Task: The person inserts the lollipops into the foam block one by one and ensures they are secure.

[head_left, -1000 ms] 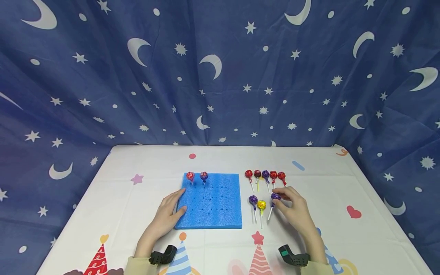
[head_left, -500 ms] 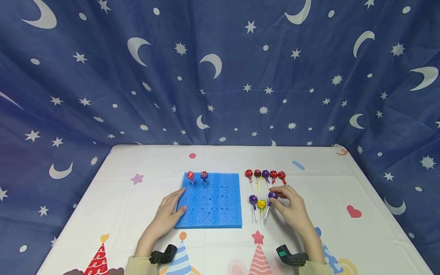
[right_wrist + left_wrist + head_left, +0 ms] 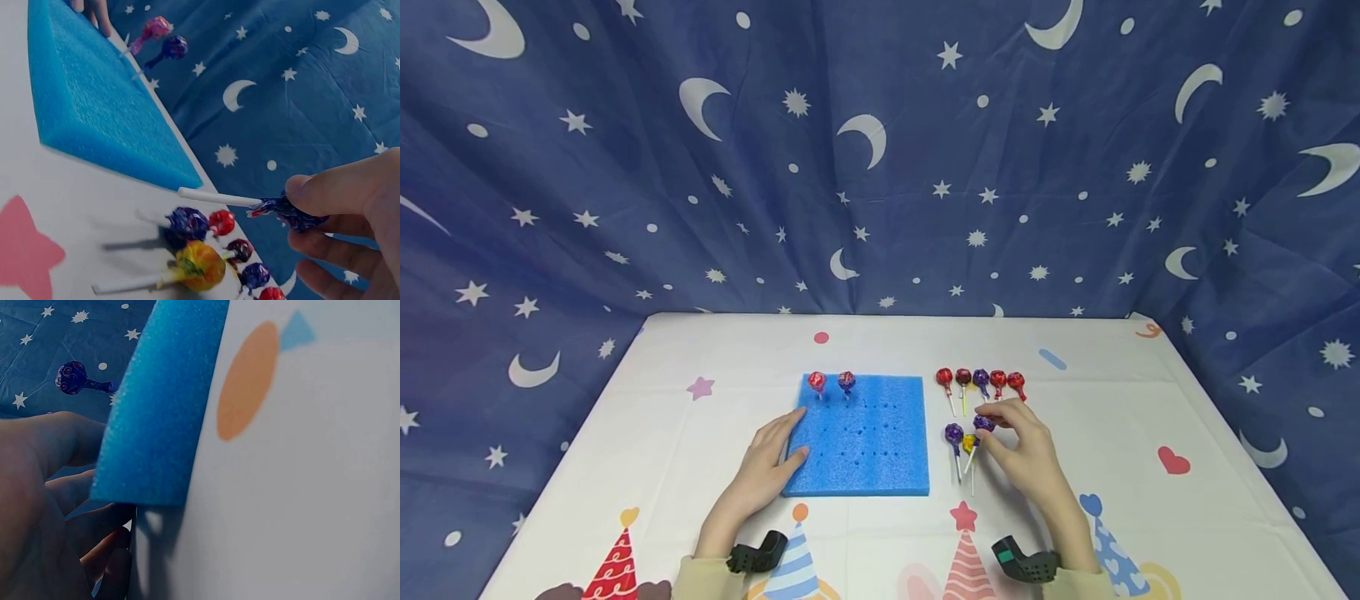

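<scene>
My right hand (image 3: 1028, 450) pinches a purple-wrapped lollipop (image 3: 294, 212) by its head, the white stick slanting down toward the left. In the head view it hangs over a yellow lollipop (image 3: 200, 265), partly covering it. Left of that lies another purple lollipop (image 3: 954, 435). A blue foam block (image 3: 880, 479) with rows of small holes lies on the table. My left hand (image 3: 765, 468) rests against its left edge, thumb and fingers on the foam. In the block's back left stand a red lollipop (image 3: 817, 382) and a purple-red lollipop (image 3: 847, 382), upright.
A back row of several lollipops (image 3: 963, 379), red, dark red and purple, lies right of the block. The white tablecloth (image 3: 730, 350) carries printed party shapes. Behind the table hangs a dark blue curtain (image 3: 910, 242) with moons and stars.
My right hand has moved left with the purple lollipop, from beside the yellow lollipop to over it. My left hand stays on the foam block's edge.
</scene>
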`<state>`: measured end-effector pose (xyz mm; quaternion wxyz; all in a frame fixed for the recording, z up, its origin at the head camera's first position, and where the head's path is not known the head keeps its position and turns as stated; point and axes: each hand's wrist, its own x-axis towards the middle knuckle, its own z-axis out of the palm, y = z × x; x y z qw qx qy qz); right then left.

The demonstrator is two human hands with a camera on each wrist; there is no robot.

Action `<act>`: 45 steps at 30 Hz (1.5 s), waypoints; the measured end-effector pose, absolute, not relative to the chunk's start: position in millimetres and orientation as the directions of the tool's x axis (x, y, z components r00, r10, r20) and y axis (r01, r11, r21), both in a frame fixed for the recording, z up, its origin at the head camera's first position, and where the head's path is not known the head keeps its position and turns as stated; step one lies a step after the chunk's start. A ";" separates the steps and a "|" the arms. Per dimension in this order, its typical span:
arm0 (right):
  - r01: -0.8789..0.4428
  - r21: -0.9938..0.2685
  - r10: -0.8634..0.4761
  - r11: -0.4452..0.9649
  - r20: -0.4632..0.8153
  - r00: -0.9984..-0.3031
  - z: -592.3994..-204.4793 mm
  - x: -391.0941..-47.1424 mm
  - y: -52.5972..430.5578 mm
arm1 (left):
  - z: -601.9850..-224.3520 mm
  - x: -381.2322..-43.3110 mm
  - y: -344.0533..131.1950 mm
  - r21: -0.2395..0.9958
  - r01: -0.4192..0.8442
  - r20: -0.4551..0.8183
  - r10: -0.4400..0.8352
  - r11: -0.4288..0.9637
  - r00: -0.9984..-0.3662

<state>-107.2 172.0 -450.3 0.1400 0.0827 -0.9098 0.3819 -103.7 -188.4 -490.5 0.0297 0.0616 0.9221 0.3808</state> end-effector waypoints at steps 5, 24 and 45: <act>-0.278 -0.678 -0.052 0.680 0.334 -0.941 -447.8 -106.9 162.4 | -490.4 -105.1 -188.5 0.707 0.074 -0.032 0.137 0.704 -0.990; -0.560 -0.603 -0.202 0.568 0.558 -0.805 -440.8 -132.0 130.9 | -488.7 -103.6 -188.0 0.703 0.109 0.003 0.150 0.703 -0.989; -0.651 -0.584 -0.260 0.484 0.615 -0.744 -443.5 -155.2 106.4 | -489.2 -103.7 -187.9 0.702 0.104 0.001 0.144 0.705 -0.990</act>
